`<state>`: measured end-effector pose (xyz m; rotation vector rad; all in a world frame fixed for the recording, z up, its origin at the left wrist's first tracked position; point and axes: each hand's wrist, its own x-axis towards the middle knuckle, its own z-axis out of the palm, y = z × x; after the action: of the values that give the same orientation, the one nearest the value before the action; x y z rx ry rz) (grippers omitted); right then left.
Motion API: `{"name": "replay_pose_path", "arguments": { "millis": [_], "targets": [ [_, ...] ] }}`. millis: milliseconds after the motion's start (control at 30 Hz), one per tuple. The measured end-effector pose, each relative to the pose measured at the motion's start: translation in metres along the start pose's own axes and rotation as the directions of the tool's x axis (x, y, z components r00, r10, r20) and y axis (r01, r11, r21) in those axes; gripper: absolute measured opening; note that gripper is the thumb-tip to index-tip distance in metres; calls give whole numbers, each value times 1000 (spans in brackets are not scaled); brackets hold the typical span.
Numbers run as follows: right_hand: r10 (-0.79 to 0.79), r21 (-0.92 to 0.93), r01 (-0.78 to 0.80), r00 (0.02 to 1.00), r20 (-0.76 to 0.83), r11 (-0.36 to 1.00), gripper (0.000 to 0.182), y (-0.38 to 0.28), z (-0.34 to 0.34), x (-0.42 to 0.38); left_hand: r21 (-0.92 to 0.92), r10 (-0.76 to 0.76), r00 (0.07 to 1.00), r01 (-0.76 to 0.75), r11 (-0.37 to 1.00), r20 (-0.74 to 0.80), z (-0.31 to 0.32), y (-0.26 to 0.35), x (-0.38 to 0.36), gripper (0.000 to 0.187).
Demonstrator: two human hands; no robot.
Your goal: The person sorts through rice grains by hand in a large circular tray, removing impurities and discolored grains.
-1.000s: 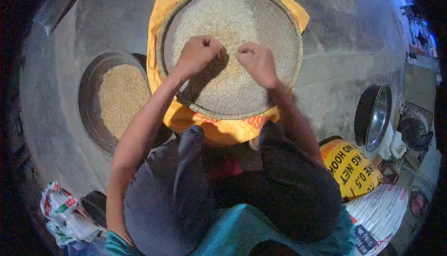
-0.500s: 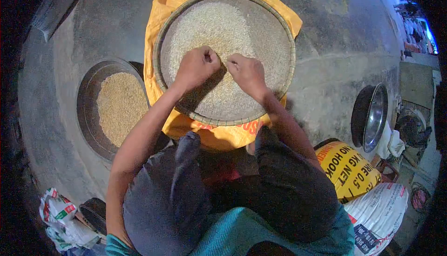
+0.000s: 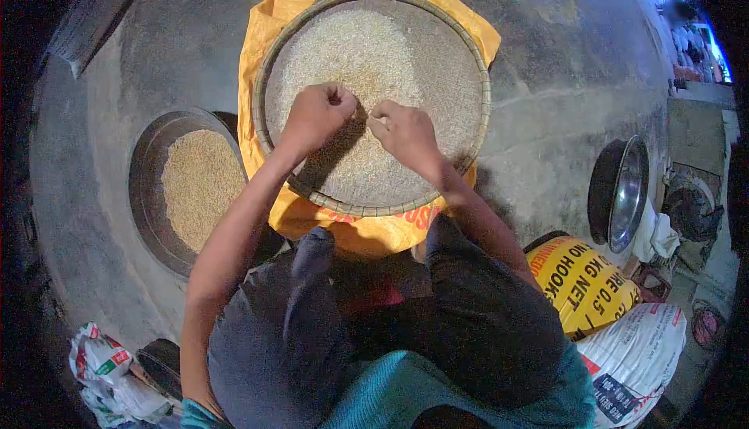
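A round woven winnowing tray [image 3: 485, 109] with a bamboo rim lies on an orange-yellow sack [image 3: 253, 47] in front of my knees. Pale rice grains [image 3: 351, 39] spread over its left and middle, with a browner patch of grain near my fingers. Above this patch my left hand [image 3: 318, 117] is closed, thumb and fingers curled together. Just right of it, my right hand [image 3: 406, 134] pinches at the fingertips. Whatever either hand holds is too small to make out. A gap separates the two hands.
To the left a wide metal basin [image 3: 148, 218] holds brown unhusked grain [image 3: 201, 187]. A shiny metal bowl [image 3: 628, 195] is tipped on its side at the right. A yellow printed sack [image 3: 585, 285] and a white sack [image 3: 636, 359] sit by my right leg. Plastic bags [image 3: 109, 374] lie lower left.
Both hands have shifted slightly left and down in view, staying over the grain. The tray also appears a little lower and further left. Both hands remain closed.
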<state>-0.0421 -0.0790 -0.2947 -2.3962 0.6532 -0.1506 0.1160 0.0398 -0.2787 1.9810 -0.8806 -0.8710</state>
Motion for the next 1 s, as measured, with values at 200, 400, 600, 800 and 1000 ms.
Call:
{"name": "replay_pose_path", "arguments": {
  "millis": [200,400,600,800,1000],
  "targets": [
    [-56,321,110,983,-172,941,17,8,10,4,420,244,969,-207,883,-35,7,-5,-7,23],
    [211,928,-369,904,372,-58,22,7,-29,9,108,101,991,-91,990,-91,7,-9,0,18],
    [234,445,-215,972,12,869,20,8,-1,10,-598,-141,985,171,783,97,-16,-9,7,18],
    [-1,54,6,996,-88,999,17,1,8,11,-570,-103,993,120,813,62,-15,-19,4,22],
    [167,498,-140,986,-9,856,13,3,-8,14,66,41,990,-32,997,-136,-8,-15,-9,25]
  ]
}}
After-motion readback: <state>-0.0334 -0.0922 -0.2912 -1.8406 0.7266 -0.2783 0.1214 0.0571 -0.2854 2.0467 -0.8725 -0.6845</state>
